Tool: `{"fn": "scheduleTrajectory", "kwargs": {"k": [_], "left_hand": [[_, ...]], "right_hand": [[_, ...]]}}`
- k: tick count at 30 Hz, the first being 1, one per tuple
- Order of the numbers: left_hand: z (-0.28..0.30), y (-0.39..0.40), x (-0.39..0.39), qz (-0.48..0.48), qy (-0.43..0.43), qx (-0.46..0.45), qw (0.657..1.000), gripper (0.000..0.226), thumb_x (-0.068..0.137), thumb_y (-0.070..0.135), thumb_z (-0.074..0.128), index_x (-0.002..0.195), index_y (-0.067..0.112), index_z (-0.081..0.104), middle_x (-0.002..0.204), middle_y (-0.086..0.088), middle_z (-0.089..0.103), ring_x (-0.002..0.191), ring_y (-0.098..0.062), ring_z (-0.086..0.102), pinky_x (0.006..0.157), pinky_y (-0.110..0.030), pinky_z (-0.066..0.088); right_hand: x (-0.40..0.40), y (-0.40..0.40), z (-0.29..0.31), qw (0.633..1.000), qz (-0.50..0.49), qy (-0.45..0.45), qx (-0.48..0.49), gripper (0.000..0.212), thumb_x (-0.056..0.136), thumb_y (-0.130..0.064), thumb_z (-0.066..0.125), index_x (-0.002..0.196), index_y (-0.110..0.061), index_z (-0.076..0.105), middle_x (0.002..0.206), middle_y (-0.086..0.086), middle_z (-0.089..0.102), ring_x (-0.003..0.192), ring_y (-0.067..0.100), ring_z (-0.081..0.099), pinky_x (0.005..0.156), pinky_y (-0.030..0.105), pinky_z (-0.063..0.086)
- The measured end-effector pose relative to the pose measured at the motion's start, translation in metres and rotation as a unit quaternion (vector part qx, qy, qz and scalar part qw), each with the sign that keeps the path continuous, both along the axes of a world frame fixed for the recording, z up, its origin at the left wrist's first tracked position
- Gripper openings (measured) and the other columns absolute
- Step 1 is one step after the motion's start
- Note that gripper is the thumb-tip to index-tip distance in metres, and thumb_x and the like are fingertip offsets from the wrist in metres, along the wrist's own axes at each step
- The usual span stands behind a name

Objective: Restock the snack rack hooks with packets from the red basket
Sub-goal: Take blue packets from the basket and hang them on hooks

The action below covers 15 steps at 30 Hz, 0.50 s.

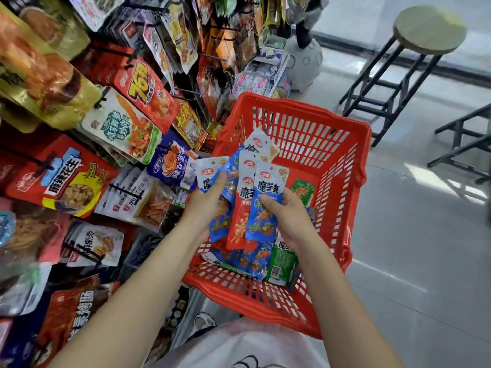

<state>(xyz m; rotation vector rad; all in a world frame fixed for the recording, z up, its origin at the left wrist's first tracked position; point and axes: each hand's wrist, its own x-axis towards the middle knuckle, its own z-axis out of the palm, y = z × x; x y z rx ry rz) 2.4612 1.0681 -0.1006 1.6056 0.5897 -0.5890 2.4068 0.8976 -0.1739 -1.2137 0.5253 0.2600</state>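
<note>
A red basket point(313, 144) stands on the floor in front of me, beside the snack rack point(111, 123) on the left. Over the basket my left hand point(206, 205) holds a fan of blue and red snack packets point(239, 187), thumb on top. My right hand point(285, 216) pinches the frontmost blue packet point(267, 205) of that fan between thumb and fingers. More blue packets point(249, 258) and green packets point(283, 264) lie in the basket's bottom. The rack's black hooks point(42, 162) carry many hanging bags.
A round wooden stool with black legs point(425, 33) stands at the back right, and other black frames point(465, 144) stand at the right edge. A grey figurine base point(305, 62) sits behind the basket. Grey tiled floor point(414, 248) spreads to the right.
</note>
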Motion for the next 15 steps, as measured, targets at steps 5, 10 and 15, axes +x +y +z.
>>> {"fn": "scheduleTrajectory", "kwargs": {"k": [5, 10, 15], "left_hand": [[-0.027, 0.031, 0.0, -0.102, -0.032, -0.031, 0.994, 0.086, 0.06, 0.064, 0.089, 0.131, 0.023, 0.063, 0.131, -0.003, 0.068, 0.118, -0.029, 0.066, 0.098, -0.056, 0.052], [0.018, 0.026, -0.006, -0.237, -0.058, -0.111, 0.963, 0.03, 0.073, 0.006, 0.071, 0.102, 0.01, 0.071, 0.093, 0.0, 0.079, 0.083, -0.018, 0.075, 0.073, -0.034, 0.058], [0.065, 0.035, 0.009, -0.111, -0.039, -0.199, 0.973, 0.038, 0.053, 0.011, 0.077, 0.091, 0.009, 0.071, 0.086, -0.012, 0.073, 0.067, -0.026, 0.07, 0.063, -0.035, 0.06]], "right_hand": [[0.001, -0.007, 0.035, 0.995, -0.082, 0.004, 0.051, 0.064, 0.087, -0.024, 0.073, 0.144, -0.014, 0.047, 0.138, 0.011, 0.061, 0.121, 0.03, 0.063, 0.101, 0.054, 0.051], [0.014, -0.004, 0.059, 0.996, -0.069, -0.032, 0.039, 0.035, 0.095, -0.011, 0.065, 0.129, -0.015, 0.058, 0.12, 0.013, 0.071, 0.107, 0.033, 0.07, 0.089, 0.051, 0.057], [0.044, 0.019, 0.106, 0.994, -0.005, -0.108, -0.036, 0.014, 0.091, -0.019, 0.072, 0.105, -0.021, 0.067, 0.103, 0.01, 0.076, 0.092, 0.032, 0.073, 0.085, 0.056, 0.058]]}}
